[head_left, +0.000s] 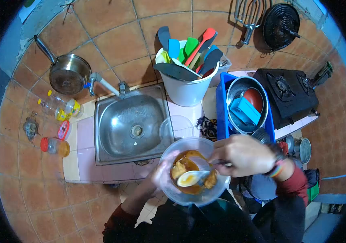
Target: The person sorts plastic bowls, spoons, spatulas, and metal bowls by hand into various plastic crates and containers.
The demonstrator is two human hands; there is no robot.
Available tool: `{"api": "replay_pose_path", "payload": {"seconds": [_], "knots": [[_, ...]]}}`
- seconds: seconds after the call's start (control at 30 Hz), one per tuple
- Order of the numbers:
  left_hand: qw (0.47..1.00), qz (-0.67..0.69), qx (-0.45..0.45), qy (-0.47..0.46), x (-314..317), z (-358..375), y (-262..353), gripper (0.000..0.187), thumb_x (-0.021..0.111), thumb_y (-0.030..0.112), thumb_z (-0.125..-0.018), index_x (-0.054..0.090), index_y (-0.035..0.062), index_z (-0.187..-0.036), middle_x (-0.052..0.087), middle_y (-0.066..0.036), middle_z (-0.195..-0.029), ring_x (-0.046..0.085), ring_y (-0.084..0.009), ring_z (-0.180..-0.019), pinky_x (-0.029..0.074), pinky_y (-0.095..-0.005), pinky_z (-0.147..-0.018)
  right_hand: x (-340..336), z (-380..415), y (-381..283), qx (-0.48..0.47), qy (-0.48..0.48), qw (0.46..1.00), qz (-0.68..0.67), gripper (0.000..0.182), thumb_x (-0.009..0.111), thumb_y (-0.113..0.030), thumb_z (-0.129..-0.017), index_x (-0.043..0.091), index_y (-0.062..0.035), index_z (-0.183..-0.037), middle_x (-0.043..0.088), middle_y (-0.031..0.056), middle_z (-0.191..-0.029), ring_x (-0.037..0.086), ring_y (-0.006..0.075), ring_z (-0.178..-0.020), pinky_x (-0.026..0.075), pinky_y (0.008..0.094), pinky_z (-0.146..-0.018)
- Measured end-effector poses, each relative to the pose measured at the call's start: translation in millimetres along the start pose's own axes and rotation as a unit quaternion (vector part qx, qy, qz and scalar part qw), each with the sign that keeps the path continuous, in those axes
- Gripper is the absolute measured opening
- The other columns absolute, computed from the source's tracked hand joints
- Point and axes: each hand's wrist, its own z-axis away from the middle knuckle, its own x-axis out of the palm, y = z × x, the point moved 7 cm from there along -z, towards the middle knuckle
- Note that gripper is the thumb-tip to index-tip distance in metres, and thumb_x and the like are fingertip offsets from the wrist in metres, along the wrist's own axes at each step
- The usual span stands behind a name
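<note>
A translucent plastic bowl (220, 190) is held in front of my body, over the counter's front edge. My left hand (161, 174) grips its left side, fingers closed round the wall. Inside lie brown-orange liquid (192, 157) and lumpy golden pieces of food (178, 169). My right hand (244, 155) is closed round the handle of a spoon (189, 179), reaching over the bowl's right rim. The spoon's pale head is down among the food, with a little orange liquid on it. My right fingers are partly blurred.
Behind the bowl are a steel sink (100, 152) and a clear round lid (177, 126). A white bucket (187, 92) of spatulas stands beyond. At right, a blue crate (222, 117) holds bowls, beside a black stove (288, 95). Bottles (70, 106) and jars (55, 146) stand at left.
</note>
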Motion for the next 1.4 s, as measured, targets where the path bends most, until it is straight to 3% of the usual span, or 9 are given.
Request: {"api": "replay_pose_path", "payload": {"seconds": [0.27, 0.37, 0.7, 0.9, 1.0, 1.07, 1.17, 1.23, 1.4], "knots": [[0.992, -0.106, -0.028, 0.058, 6.5, -0.2, -61.6, 0.096, 0.072, -0.009, -0.053, 0.019, 0.0021, -0.132, 0.03, -0.011, -0.13, 0.036, -0.0225, -0.119, 0.032, -0.0343, -0.101, 42.4, 28.4, 40.3, -0.001, 0.15, 0.982, -0.111, 0.022, 0.061, -0.014, -0.071, 0.064, -0.008, -0.091, 0.054, 0.0111, -0.1, 0.052, 0.0261, -0.095, 0.041, 0.0357, -0.078], [0.942, 0.26, -0.087, 0.195, 22.4, 3.5, -33.0, 0.064, 0.056, 0.028, -0.082, 0.022, 0.003, -0.131, 0.035, -0.012, -0.126, 0.037, -0.0203, -0.117, 0.046, -0.0304, -0.088, 23.9, 44.3, 45.3, 0.007, 0.17, 0.976, -0.133, 0.028, 0.063, -0.011, -0.07, 0.063, -0.0093, -0.098, 0.048, 0.013, -0.116, 0.051, 0.0291, -0.102, 0.04, 0.0356, -0.083], [0.864, -0.009, 0.124, 0.489, -60.7, -45.3, -136.4, 0.05, 0.038, 0.034, -0.092, 0.033, -0.0021, -0.126, 0.043, -0.013, -0.121, 0.042, -0.0204, -0.113, 0.031, -0.0309, -0.098, 18.9, 244.7, 198.9, 0.437, 0.461, 0.748, 0.193, 0.047, 0.061, -0.017, -0.074, 0.045, 0.0003, -0.114, 0.048, 0.0205, -0.105, 0.049, 0.0361, -0.096, 0.039, 0.0403, -0.084], [0.823, -0.146, 0.051, 0.547, -58.8, -62.6, -165.5, 0.044, 0.033, 0.03, -0.092, 0.04, -0.0058, -0.116, 0.046, -0.017, -0.109, 0.049, -0.0252, -0.1, 0.043, -0.0325, -0.079, 150.7, 323.9, 342.5, 0.428, 0.445, 0.751, -0.234, 0.038, 0.064, -0.005, -0.066, 0.043, -0.0026, -0.098, 0.047, 0.0072, -0.089, 0.045, 0.0159, -0.081, 0.04, 0.0293, -0.074], [0.841, -0.161, -0.047, 0.515, -54.5, -72.3, -170.7, 0.043, 0.036, 0.03, -0.091, 0.039, -0.0056, -0.115, 0.047, -0.016, -0.107, 0.05, -0.0251, -0.098, 0.042, -0.0329, -0.082, 143.6, 320.4, 318.1, 0.464, 0.537, 0.599, -0.371, 0.031, 0.055, 0.007, -0.064, 0.042, -0.0057, -0.089, 0.048, 0.0033, -0.083, 0.046, 0.0122, -0.074, 0.04, 0.0257, -0.068], [0.492, -0.562, 0.122, 0.653, -12.8, -48.8, -103.1, 0.042, 0.042, 0.027, -0.09, 0.038, -0.0055, -0.116, 0.05, -0.014, -0.099, 0.052, -0.0233, -0.093, 0.041, -0.0328, -0.083, 159.6, 321.8, 337.7, 0.431, 0.526, 0.607, -0.411, 0.031, 0.054, 0.008, -0.063, 0.043, -0.0053, -0.089, 0.049, 0.0026, -0.081, 0.047, 0.0121, -0.072, 0.04, 0.0258, -0.067], [0.741, -0.383, 0.315, 0.454, 22.6, -101.8, -72.5, 0.042, 0.047, 0.024, -0.088, 0.038, -0.0054, -0.117, 0.052, -0.014, -0.098, 0.052, -0.0209, -0.091, 0.04, -0.0317, -0.082, 158.1, 307.3, 318.5, 0.411, 0.518, 0.616, -0.428, 0.027, 0.055, 0.007, -0.062, 0.047, -0.0045, -0.085, 0.05, 0.0002, -0.072, 0.048, 0.0115, -0.065, 0.041, 0.0245, -0.062], [0.913, -0.257, 0.158, 0.274, 34.8, -163.4, -70.5, 0.044, 0.051, 0.024, -0.087, 0.038, -0.0049, -0.118, 0.054, -0.013, -0.099, 0.052, -0.0197, -0.091, 0.041, -0.0298, -0.08, 159.9, 306.1, 305.2, 0.429, 0.521, 0.618, -0.404, 0.026, 0.055, 0.006, -0.062, 0.049, -0.0045, -0.085, 0.051, 0.0001, -0.071, 0.048, 0.0109, -0.063, 0.041, 0.0242, -0.061], [0.983, -0.172, -0.028, 0.05, 45.3, -243.2, -79.4, 0.038, 0.055, 0.011, -0.079, 0.045, -0.0038, -0.114, 0.057, -0.013, -0.1, 0.056, -0.0172, -0.084, 0.045, -0.0298, -0.076, 178.8, 305.7, 255.8, 0.445, 0.572, 0.582, -0.369, 0.025, 0.054, 0.003, -0.063, 0.053, -0.0003, -0.088, 0.054, 0.0011, -0.073, 0.048, 0.01, -0.064, 0.04, 0.0233, -0.06]]}}
